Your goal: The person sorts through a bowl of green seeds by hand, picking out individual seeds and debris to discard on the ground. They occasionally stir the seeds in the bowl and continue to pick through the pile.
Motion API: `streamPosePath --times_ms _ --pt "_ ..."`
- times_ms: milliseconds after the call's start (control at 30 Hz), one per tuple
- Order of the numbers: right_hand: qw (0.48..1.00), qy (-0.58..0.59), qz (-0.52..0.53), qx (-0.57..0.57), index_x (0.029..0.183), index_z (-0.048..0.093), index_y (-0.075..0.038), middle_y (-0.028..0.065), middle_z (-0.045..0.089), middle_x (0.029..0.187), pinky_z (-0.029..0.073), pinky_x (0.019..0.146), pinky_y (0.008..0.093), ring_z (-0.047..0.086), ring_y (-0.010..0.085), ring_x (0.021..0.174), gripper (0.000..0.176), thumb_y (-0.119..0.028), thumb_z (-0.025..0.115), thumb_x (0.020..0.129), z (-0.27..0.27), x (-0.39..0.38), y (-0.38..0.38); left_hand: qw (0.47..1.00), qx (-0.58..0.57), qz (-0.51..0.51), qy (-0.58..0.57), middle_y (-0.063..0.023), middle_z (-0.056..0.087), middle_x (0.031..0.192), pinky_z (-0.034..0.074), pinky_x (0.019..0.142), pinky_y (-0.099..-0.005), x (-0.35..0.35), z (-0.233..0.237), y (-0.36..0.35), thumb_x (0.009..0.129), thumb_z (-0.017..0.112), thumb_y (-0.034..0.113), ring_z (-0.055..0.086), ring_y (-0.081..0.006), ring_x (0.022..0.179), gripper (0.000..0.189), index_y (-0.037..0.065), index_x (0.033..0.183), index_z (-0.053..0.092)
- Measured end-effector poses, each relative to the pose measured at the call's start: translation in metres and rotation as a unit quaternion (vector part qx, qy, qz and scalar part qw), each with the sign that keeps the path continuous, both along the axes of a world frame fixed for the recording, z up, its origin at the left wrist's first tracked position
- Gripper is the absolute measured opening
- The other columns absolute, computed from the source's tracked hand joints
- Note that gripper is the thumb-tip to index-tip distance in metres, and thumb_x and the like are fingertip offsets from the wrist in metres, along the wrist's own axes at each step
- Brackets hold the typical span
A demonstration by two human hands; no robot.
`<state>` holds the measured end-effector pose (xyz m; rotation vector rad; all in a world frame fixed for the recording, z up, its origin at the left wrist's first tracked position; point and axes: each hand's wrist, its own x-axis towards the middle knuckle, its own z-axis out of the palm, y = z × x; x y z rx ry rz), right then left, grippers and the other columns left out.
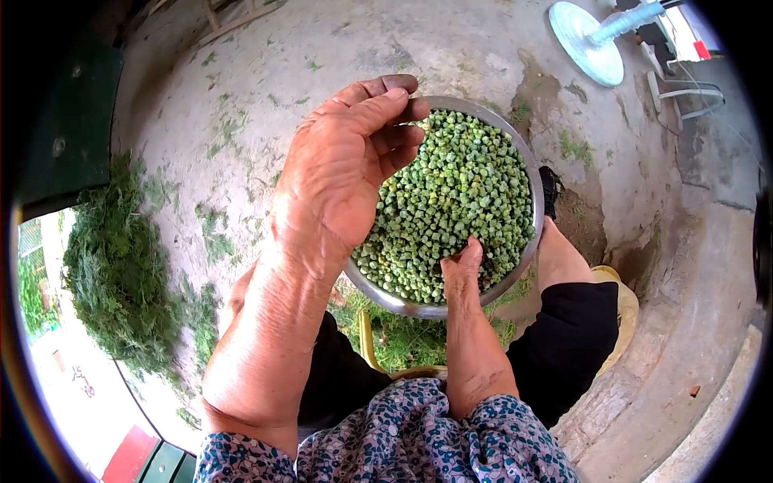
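A wide metal bowl (535,181) is filled with small, chunky green pods (459,177); their exact kind I cannot make out. Raised close to the camera, my left hand (346,153) covers the bowl's left part, its fingers loosely bent and slightly apart, with nothing visible in them. The thumb lies along the index finger. My right hand (463,262) reaches into the pods near the bowl's front side, thumb sticking up. Its other fingers are hidden, so whether they grip any pods does not show.
Below the bowl, a yellow rim (367,338) encloses cut greenery (411,342). Feathery green stalks (121,274) are heaped at left, with scraps strewn over the concrete floor (322,48). A round pedestal base (586,44) and a white metal frame (696,101) stand at upper right.
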<state>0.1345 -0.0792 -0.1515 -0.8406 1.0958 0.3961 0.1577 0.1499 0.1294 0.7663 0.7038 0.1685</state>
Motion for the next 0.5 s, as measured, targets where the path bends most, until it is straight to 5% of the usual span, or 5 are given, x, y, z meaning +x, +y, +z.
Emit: streamPosePath --times_ms 233,300,400,500 --pt "0.999 0.039 0.000 -0.018 0.107 0.056 -0.008 0.0057 0.058 0.106 0.044 0.086 0.0480 0.054 0.0270 0.097 0.031 -0.025 0.047 0.083 0.009 0.002 0.004 1.000 0.005 -0.003 0.000 -0.0059 0.062 0.080 0.047 0.064 -0.0228 0.001 -0.004 -0.003 0.088 0.051 0.009 0.057 -0.0115 0.065 0.017 -0.001 0.101 0.056" --pt "0.995 0.005 -0.032 0.090 0.106 0.057 -0.009 0.0046 0.058 0.106 0.044 0.086 0.0450 0.054 0.0261 0.096 0.029 -0.021 0.049 0.081 -0.008 0.002 -0.002 1.000 0.005 -0.005 0.003 -0.0059 0.063 0.081 0.047 0.064 -0.0228 0.002 -0.005 -0.004 0.087 0.051 0.009 0.057 -0.0115 0.065 0.018 -0.001 0.101 0.056" --pt "0.976 -0.188 0.107 -0.026 0.112 0.055 -0.010 0.0048 0.057 0.112 0.045 0.088 0.0395 0.054 0.0263 0.100 0.034 -0.020 0.043 0.083 -0.016 -0.018 -0.002 1.000 0.005 -0.006 0.006 -0.0058 0.062 0.081 0.047 0.065 -0.0228 0.005 -0.004 -0.006 0.087 0.052 0.009 0.056 -0.0115 0.066 0.018 -0.001 0.102 0.056" --pt "0.990 -0.112 0.081 0.003 0.114 0.055 -0.008 0.0064 0.057 0.114 0.047 0.088 0.0390 0.055 0.0259 0.101 0.036 -0.025 0.037 0.087 -0.007 -0.007 -0.002 1.000 0.007 -0.014 0.003 -0.0055 0.062 0.081 0.046 0.066 -0.0231 0.006 -0.004 -0.008 0.087 0.052 0.009 0.056 -0.0113 0.066 0.019 -0.001 0.102 0.056"
